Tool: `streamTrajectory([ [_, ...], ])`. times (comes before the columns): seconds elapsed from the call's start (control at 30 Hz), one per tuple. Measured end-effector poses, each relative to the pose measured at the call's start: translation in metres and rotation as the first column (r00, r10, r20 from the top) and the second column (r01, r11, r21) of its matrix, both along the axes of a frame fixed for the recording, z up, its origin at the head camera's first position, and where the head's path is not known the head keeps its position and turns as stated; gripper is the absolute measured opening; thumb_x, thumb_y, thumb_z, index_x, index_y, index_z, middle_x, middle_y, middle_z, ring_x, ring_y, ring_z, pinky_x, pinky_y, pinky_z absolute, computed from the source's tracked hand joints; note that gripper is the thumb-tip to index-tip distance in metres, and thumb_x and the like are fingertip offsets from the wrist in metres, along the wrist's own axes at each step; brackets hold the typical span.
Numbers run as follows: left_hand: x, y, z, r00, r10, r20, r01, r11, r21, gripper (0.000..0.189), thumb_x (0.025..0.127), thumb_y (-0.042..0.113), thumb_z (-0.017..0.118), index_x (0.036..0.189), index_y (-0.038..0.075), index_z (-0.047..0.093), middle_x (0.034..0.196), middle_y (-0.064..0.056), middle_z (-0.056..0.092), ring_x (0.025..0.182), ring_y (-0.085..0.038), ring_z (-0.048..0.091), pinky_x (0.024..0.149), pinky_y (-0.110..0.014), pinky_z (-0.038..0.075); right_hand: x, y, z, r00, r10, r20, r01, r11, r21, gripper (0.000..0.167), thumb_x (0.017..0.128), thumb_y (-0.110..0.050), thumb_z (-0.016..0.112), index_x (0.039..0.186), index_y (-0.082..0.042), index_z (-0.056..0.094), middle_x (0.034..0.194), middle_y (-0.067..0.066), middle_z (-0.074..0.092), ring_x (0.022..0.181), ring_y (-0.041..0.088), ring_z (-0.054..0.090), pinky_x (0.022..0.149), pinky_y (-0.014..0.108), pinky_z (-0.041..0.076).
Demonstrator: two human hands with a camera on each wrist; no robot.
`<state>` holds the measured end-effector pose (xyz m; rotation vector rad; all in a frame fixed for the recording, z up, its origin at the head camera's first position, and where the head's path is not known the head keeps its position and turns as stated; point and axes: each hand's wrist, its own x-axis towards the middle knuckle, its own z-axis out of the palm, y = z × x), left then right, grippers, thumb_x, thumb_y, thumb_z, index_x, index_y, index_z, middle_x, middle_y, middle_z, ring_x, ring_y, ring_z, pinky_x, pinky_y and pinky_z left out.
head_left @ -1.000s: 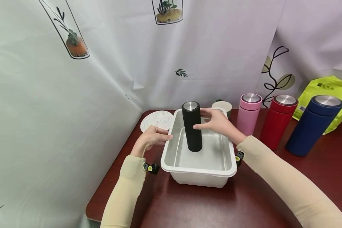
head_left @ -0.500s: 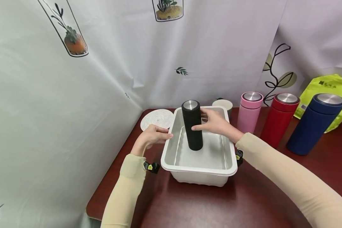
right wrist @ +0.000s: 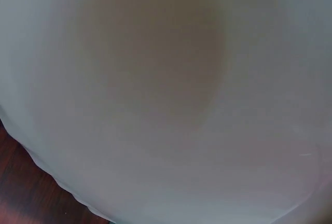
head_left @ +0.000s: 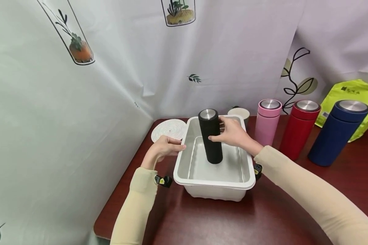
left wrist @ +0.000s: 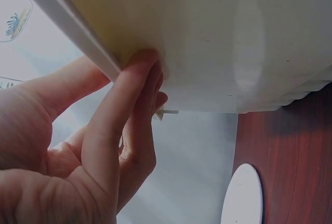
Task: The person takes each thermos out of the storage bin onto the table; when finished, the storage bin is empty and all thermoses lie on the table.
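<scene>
A black thermos (head_left: 212,141) with a silver lid is inside the white plastic tub (head_left: 214,183). Whether its base touches the tub's floor I cannot tell. My right hand (head_left: 233,132) grips the thermos from its right side, thumb across the front and fingers behind. At the tub's left rim, my left hand (head_left: 163,148) pinches the edge; the left wrist view has its fingers (left wrist: 109,125) curled under the rim, against the outer wall. The right wrist view is filled by the tub's pale wall (right wrist: 155,167), and the right hand does not show there.
Pink (head_left: 266,126), red (head_left: 299,132) and blue (head_left: 337,134) thermoses stand to the right. Behind them is a yellow-green bag (head_left: 334,98). A round white woven mat (head_left: 169,130) lies back left, and a cup-like container (head_left: 240,112) stands behind the tub. Curtains border the table (head_left: 202,224).
My right hand has shifted the black thermos slightly to the right inside the tub. The left hand and the tub have stayed in place.
</scene>
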<state>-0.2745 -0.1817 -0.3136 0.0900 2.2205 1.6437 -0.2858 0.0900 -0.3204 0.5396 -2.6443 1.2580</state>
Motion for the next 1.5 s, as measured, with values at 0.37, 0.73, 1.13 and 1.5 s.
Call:
streamTrajectory([
  [0.37, 0.002, -0.001, -0.001, 1.000, -0.004, -0.013, 0.004, 1.000, 0.001, 0.042, 0.088, 0.000, 0.069, 0.125, -0.016, 0.057, 0.112, -0.025, 0.067, 0.085, -0.018, 0.070, 0.089, -0.039, 0.058, 0.009, 0.004, 0.001, 0.998, -0.021, -0.063, 0.015, 0.996, -0.086, 0.061, 0.072, -0.026, 0.085, 0.123, -0.003, 0.059, 0.112, 0.012, 0.068, 0.101, 0.028, 0.069, 0.089, 0.042, 0.058],
  [0.73, 0.000, 0.001, -0.001, 1.000, -0.002, 0.000, 0.002, 1.000, -0.021, 0.043, 0.088, 0.001, 0.070, 0.126, -0.015, 0.057, 0.113, -0.025, 0.067, 0.088, -0.021, 0.071, 0.091, -0.040, 0.057, 0.029, 0.018, 0.018, 0.981, -0.040, -0.190, 0.016, 0.992, -0.124, 0.052, 0.072, -0.022, 0.087, 0.116, -0.007, 0.063, 0.103, 0.009, 0.069, 0.095, 0.024, 0.069, 0.088, 0.039, 0.059],
  [1.13, 0.000, 0.001, 0.001, 1.000, 0.006, 0.002, -0.006, 1.000, -0.009, 0.042, 0.088, 0.000, 0.069, 0.125, -0.016, 0.057, 0.108, -0.022, 0.069, 0.085, -0.019, 0.071, 0.092, -0.042, 0.057, 0.049, 0.037, 0.037, 0.940, -0.143, -0.308, 0.083, 0.976, -0.201, 0.051, 0.072, -0.014, 0.087, 0.117, -0.007, 0.064, 0.100, 0.007, 0.071, 0.091, 0.022, 0.071, 0.087, 0.027, 0.058],
  [1.5, -0.001, 0.003, 0.000, 1.000, 0.004, -0.003, -0.004, 1.000, -0.005, 0.041, 0.087, -0.001, 0.069, 0.124, -0.015, 0.058, 0.102, -0.018, 0.070, 0.082, -0.018, 0.070, 0.088, -0.039, 0.059, 0.068, 0.051, 0.048, 0.895, -0.154, -0.418, 0.028, 0.956, -0.292, 0.053, 0.071, 0.000, 0.084, 0.120, -0.004, 0.063, 0.101, 0.009, 0.071, 0.086, 0.000, 0.064, 0.082, 0.011, 0.054],
])
